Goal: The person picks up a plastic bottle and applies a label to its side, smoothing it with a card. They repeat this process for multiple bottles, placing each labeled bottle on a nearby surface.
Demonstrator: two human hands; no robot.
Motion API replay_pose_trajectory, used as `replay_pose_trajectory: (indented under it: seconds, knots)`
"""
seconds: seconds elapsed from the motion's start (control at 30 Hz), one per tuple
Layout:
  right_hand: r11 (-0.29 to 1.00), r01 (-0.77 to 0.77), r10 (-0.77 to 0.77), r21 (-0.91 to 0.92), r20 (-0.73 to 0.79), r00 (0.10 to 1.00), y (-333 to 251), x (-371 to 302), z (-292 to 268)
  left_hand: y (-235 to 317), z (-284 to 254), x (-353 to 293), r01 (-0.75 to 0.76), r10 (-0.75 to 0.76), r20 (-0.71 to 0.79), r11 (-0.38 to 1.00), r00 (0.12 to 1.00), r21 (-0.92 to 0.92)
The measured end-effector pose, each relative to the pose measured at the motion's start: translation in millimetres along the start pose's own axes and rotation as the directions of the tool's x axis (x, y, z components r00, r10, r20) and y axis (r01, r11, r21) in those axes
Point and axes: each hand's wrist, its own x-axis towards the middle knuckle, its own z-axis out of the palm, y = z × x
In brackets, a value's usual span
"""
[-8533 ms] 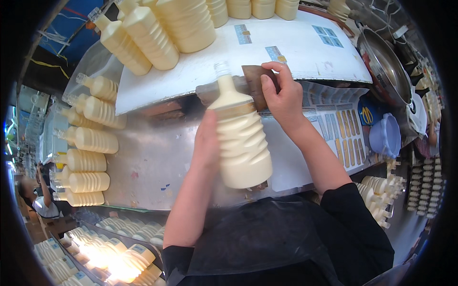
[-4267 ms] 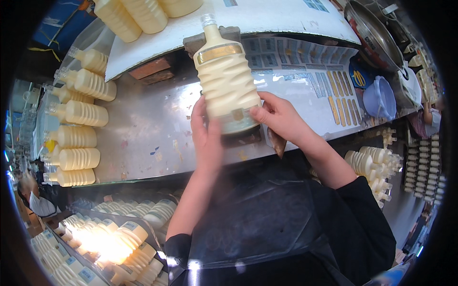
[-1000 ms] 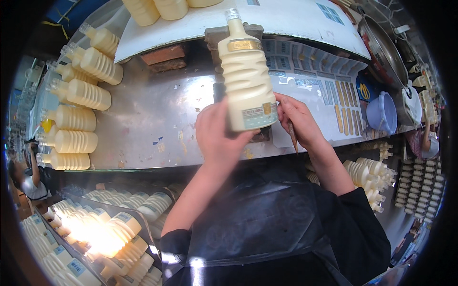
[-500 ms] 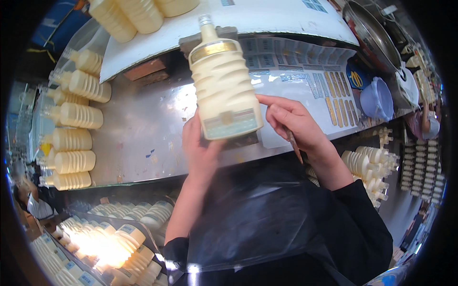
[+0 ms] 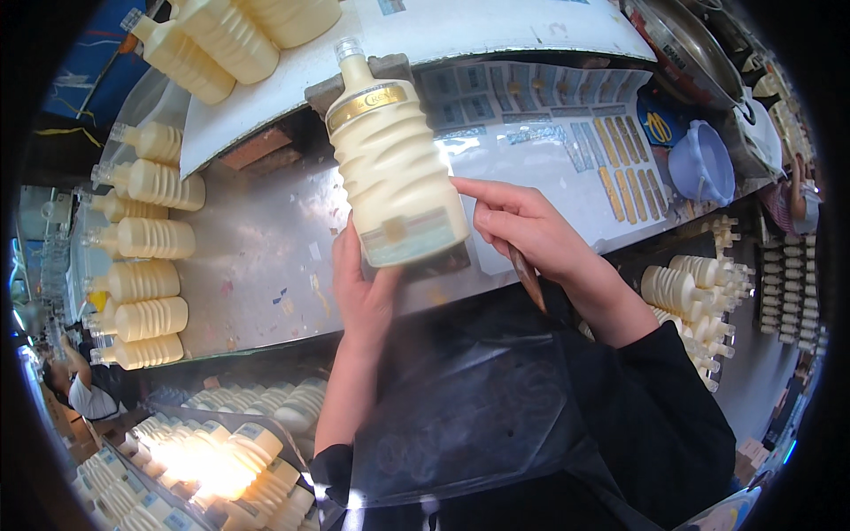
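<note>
A large cream-coloured bottle (image 5: 390,168) with spiral ridges, a clear threaded neck, a gold band label and a pale blue-green label near its base is held up over the worktop. My left hand (image 5: 361,288) grips it low on its left side and underneath, some fingers hidden behind it. The index finger of my right hand (image 5: 536,226) reaches to the bottle's lower right side, at or touching it. In the curled fingers of that hand is a slim brown pointed tool (image 5: 529,281), its tip hanging down; its upper end is hidden.
Several cream bottles (image 5: 155,237) lie along the worktop's (image 5: 257,265) left edge. Behind stands a white raised board (image 5: 460,31) on bricks. Gold label strips (image 5: 624,168) and blue label sheets lie at right, beside a lavender bucket (image 5: 699,168). Bottle-filled crates flank me below.
The bottle and both hands have shifted slightly left in the view, and the bottle is a little lower. My grip looks the same. The surroundings have also shifted slightly in the picture.
</note>
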Motion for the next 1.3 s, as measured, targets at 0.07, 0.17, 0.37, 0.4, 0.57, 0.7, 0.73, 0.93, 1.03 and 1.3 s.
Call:
replay_pose_trajectory:
  seconds: [0.07,0.17,0.37,0.4,0.57,0.7,0.73,0.93,1.03,1.3]
  knots:
    - [1.000,-0.022,0.022,-0.001,-0.019,1.000,9,4,-1,-2,0,0,-0.037,0.039,-0.011,0.996,0.999,0.082]
    - [0.998,-0.061,0.060,-0.007,-0.066,0.996,20,6,-1,-6,1,-1,-0.056,0.058,-0.009,0.980,0.998,0.191]
    - [0.991,0.063,-0.073,-0.119,-0.086,0.994,38,17,0,-9,2,4,0.056,-0.059,-0.004,0.961,0.998,-0.270]
    - [0.991,0.066,-0.076,-0.116,-0.080,0.994,43,20,0,-9,3,5,0.090,-0.094,0.002,0.948,0.996,-0.305]
    - [0.982,0.020,-0.039,-0.187,-0.099,0.994,31,19,10,9,14,7,0.231,-0.262,-0.016,0.878,0.965,-0.419]
    - [0.979,0.009,-0.033,-0.204,-0.114,0.993,28,18,12,19,17,9,0.257,-0.298,-0.033,0.870,0.954,-0.421]
    - [0.978,0.003,-0.026,-0.209,-0.105,0.994,28,18,12,19,18,9,0.254,-0.297,-0.035,0.866,0.954,-0.430]
    - [0.978,0.025,-0.050,-0.207,-0.115,0.992,35,21,10,21,19,11,0.247,-0.296,-0.035,0.850,0.954,-0.464]
    - [0.946,-0.002,-0.053,-0.323,-0.162,0.985,40,24,3,20,19,12,0.261,-0.314,-0.027,0.831,0.949,-0.491]
    - [0.941,0.268,-0.306,-0.206,-0.180,0.935,-7,7,10,18,19,14,0.280,-0.320,-0.047,0.884,0.946,-0.374]
